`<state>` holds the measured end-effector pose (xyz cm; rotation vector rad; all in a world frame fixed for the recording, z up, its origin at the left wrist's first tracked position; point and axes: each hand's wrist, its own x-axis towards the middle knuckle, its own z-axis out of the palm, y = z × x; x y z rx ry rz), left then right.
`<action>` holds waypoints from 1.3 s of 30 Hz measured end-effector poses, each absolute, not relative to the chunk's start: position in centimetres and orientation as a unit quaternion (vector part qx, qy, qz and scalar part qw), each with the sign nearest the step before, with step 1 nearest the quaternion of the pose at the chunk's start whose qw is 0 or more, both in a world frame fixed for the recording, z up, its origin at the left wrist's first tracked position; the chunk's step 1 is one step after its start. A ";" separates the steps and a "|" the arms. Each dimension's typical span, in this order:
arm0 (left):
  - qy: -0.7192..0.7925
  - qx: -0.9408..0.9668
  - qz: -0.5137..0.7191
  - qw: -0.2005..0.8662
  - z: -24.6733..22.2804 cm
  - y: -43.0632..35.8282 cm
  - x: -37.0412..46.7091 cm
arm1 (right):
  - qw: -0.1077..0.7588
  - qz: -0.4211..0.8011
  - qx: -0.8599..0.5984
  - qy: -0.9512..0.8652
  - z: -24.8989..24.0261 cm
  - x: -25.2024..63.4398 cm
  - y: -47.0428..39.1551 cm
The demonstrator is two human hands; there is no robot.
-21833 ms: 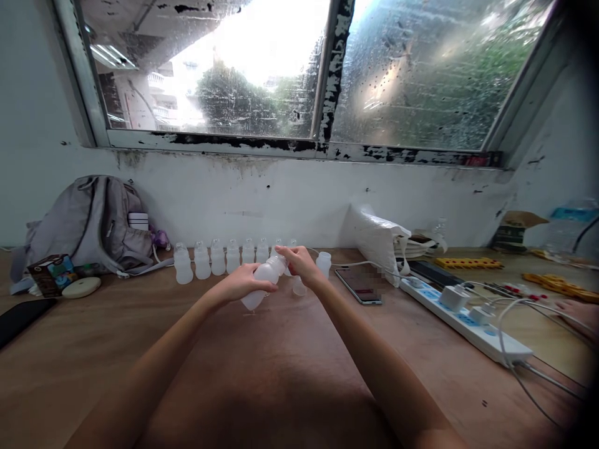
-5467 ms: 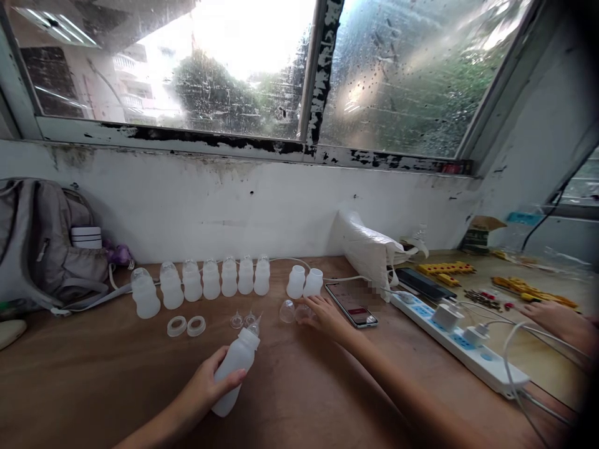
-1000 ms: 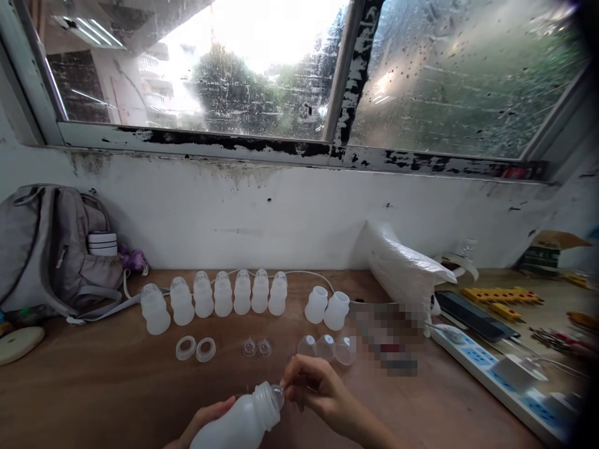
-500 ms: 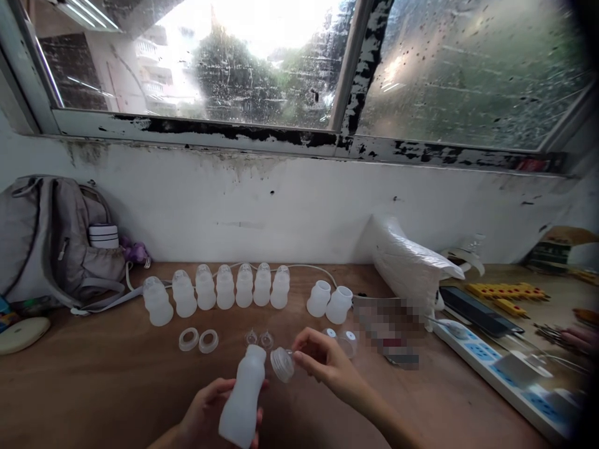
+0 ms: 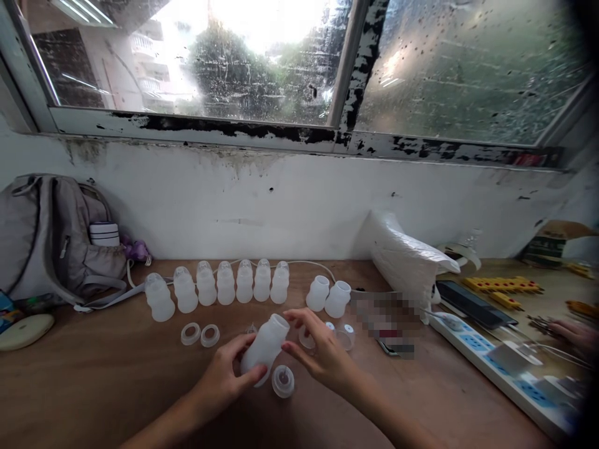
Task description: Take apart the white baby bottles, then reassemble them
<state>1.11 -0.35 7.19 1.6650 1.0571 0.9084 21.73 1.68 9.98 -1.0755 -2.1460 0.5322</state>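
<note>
My left hand is wrapped round a frosted white bottle, which tilts with its uncovered mouth up to the right. Beside that mouth is my right hand, thumb and fingers apart, with nothing gripped. A clear cap piece with a ring lies on the table just below the bottle. Two loose rings lie to the left. Clear domed covers sit right of my right hand, partly hidden by it. Behind stand several capped bottles in a row and two uncapped bottles.
A grey backpack and a round pale disc are at the left. On the right are a white plastic bag, a power strip, a phone and another person's hand.
The cap piece has left my right hand and now lies on the table. My left hand has raised the bottle up and to the right, and my right hand has opened beside its mouth.
</note>
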 end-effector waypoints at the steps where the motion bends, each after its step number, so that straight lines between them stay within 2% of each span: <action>1: 0.434 0.700 0.366 0.434 7.7 -0.1 1.3 | 0.349 0.192 -0.404 -0.823 10.6 21.7 1.9; 6: 0.412 0.755 0.352 0.369 8.1 1.5 1.9 | 0.348 0.141 -0.406 -0.833 13.0 22.4 3.7; 11: 0.411 0.785 0.318 0.336 5.8 1.5 2.2 | 0.307 -0.024 -0.461 -0.832 13.8 24.7 7.0; 17: 0.425 0.833 0.222 0.275 3.6 0.1 3.2 | 0.219 -0.125 -0.506 -0.825 11.6 25.7 10.9; 24: 0.431 0.843 0.202 0.252 3.2 0.3 3.9 | 0.159 -0.166 -0.511 -0.828 8.9 25.9 13.1; 28: 0.425 0.844 0.212 0.249 3.1 0.3 4.1 | 0.163 -0.158 -0.516 -0.826 8.8 26.0 13.3; 32: 0.439 0.836 0.233 0.234 3.6 0.7 3.8 | 0.229 -0.136 -0.526 -0.808 9.8 25.0 11.6; 35: 0.459 0.833 0.247 0.187 4.5 1.5 3.2 | 0.269 -0.021 -0.501 -0.822 10.6 22.9 8.9; 37: 0.464 0.834 0.257 0.150 5.2 2.0 2.6 | 0.220 0.108 -0.454 -0.856 10.7 21.4 6.9; 39: 0.468 0.834 0.268 0.119 5.9 2.4 2.1 | 0.182 0.167 -0.424 -0.871 10.4 20.0 5.3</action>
